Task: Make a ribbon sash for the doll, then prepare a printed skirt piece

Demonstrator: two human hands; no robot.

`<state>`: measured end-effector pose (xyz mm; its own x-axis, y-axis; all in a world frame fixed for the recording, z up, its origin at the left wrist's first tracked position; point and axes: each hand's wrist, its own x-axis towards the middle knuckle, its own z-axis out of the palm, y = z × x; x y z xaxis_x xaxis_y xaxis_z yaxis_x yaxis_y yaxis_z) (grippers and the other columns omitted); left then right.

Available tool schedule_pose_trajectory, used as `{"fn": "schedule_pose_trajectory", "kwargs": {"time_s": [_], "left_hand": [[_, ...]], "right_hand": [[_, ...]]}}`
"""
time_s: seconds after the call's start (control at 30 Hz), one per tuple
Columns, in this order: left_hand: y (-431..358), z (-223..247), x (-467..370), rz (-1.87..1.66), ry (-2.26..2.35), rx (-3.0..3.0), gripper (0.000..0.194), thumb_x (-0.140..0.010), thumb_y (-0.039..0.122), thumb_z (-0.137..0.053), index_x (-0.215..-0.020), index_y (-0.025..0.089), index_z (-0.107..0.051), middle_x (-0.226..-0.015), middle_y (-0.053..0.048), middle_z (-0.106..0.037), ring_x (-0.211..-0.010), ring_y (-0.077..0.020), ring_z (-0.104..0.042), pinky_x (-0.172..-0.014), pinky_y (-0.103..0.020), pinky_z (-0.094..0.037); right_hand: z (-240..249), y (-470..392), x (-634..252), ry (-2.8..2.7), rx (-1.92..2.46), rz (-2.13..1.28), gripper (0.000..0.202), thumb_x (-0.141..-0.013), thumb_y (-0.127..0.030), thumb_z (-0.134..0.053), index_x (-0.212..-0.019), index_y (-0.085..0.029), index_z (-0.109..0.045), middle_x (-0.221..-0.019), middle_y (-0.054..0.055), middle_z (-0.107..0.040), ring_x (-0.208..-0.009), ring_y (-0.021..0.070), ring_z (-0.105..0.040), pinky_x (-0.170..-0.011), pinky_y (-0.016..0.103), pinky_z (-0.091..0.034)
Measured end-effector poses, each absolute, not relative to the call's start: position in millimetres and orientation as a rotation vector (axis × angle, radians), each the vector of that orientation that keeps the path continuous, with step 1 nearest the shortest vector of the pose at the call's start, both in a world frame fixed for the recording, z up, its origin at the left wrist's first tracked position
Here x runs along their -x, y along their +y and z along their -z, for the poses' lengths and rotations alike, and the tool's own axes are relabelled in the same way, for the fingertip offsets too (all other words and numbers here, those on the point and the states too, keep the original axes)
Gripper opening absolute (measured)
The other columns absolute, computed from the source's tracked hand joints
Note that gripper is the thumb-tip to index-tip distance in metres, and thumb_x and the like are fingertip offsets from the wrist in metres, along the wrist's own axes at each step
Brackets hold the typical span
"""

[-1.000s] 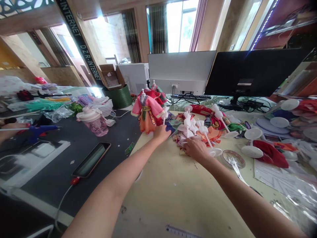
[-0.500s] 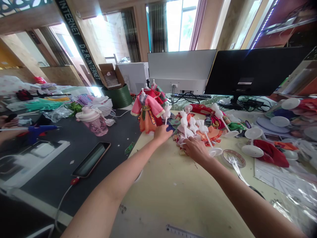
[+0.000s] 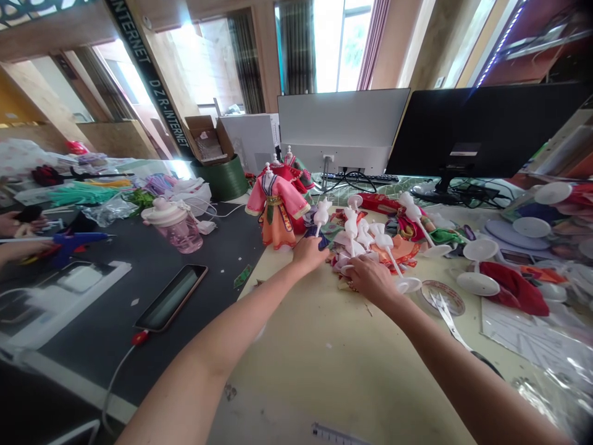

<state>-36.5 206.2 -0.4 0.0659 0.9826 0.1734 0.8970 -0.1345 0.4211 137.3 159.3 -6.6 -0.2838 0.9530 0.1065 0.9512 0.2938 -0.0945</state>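
Observation:
My left hand (image 3: 310, 254) is closed around the lower rod of a small white mannequin stand (image 3: 321, 214), which stands nearly upright. Just right of it, my right hand (image 3: 371, 279) reaches into a heap of doll clothes (image 3: 340, 254) in pink and grey tones. Its fingers are curled at the pale round base of another white mannequin (image 3: 351, 225), and the fingertips are partly hidden. More white mannequins (image 3: 382, 238) lie tilted on orange cloth beside that hand. A dressed mannequin in a pink and orange robe (image 3: 277, 210) stands behind my left hand.
Scissors (image 3: 449, 318) lie by a tape roll (image 3: 442, 296) on the right. Left are a phone (image 3: 172, 298), a pink drink bottle (image 3: 178, 228) and a blue glue gun (image 3: 69, 244) near another person's hand (image 3: 23, 225). Two monitors (image 3: 340, 120) stand at the back.
Both hands have shifted slightly right, and the two mannequins at them have moved right a little too. The view has turned slightly.

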Motion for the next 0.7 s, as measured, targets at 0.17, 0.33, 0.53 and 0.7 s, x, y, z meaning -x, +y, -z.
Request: {"fn": "schedule_pose_trajectory", "kwargs": {"time_s": [0.17,0.33,0.53,0.7], "left_hand": [[206.3,-0.3,35.8,-0.721,1.846,-2.063,0.035,-0.079,0.033,-0.057,-0.108,0.015,-0.065,-0.114,-0.010,-0.066,-0.108,-0.0264,-0.059,-0.089,-0.032,-0.044],[203.2,-2.1,21.8,-0.862,1.682,-1.982,0.044,-0.088,0.044,-0.049,-0.119,0.015,-0.059,-0.123,-0.009,-0.062,-0.108,-0.0201,-0.059,-0.090,-0.025,-0.045],[192.8,-7.3,-3.0,-1.025,1.447,-2.000,0.043,-0.098,0.039,-0.025,-0.112,0.019,-0.061,-0.120,-0.005,-0.064,-0.110,-0.0162,-0.058,-0.092,-0.023,-0.044],[180.0,-11.6,-6.8,-1.036,1.327,-2.038,0.043,-0.098,0.041,-0.025,-0.114,0.020,-0.058,-0.119,-0.004,-0.064,-0.113,-0.0170,-0.057,-0.096,-0.025,-0.044]], "right_hand": [[6.7,159.0,-136.4,-2.319,1.735,-0.023,0.036,-0.088,-0.049,-0.047,-0.103,-0.021,-0.064,-0.098,0.008,-0.064,-0.090,0.0225,-0.061,-0.071,0.032,-0.044],[3.0,160.8,-128.7,-2.221,1.558,0.031,0.057,-0.084,-0.047,-0.052,-0.131,-0.016,-0.043,-0.128,0.016,-0.052,-0.116,0.0301,-0.048,-0.092,0.040,-0.037],[1.5,171.0,-119.5,-2.083,1.445,-0.079,0.047,-0.084,-0.028,-0.045,-0.127,-0.012,-0.041,-0.107,0.015,-0.065,-0.098,0.0271,-0.060,-0.079,0.035,-0.044],[7.5,174.3,-127.3,-1.991,1.422,-0.161,0.044,-0.084,-0.024,-0.042,-0.127,-0.016,-0.048,-0.090,0.009,-0.070,-0.080,0.0222,-0.063,-0.067,0.029,-0.044]]}}
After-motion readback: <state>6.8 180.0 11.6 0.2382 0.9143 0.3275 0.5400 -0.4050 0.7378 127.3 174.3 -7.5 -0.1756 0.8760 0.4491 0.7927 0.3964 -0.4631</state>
